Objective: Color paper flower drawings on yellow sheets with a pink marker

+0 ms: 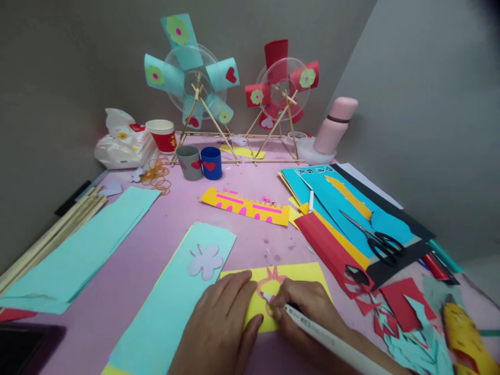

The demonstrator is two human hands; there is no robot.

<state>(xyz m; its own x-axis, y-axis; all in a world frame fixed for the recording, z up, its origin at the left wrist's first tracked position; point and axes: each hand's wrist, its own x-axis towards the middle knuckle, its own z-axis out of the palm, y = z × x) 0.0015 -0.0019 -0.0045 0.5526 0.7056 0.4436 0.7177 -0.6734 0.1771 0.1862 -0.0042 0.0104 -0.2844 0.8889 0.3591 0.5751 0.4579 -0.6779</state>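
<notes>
Your right hand point(302, 310) is closed on a white pen point(324, 336), and the pen tip is at the pink outline point(272, 273) on the yellow paper point(310, 273). This paper lies on the table point(175, 208), directly before you. Your left hand point(222, 323) lies flat on its left part, the fingers side by side, the thumb apart. Near this hand, a purple butterfly point(207, 262) rests on a light blue paper strip point(164, 307).
</notes>
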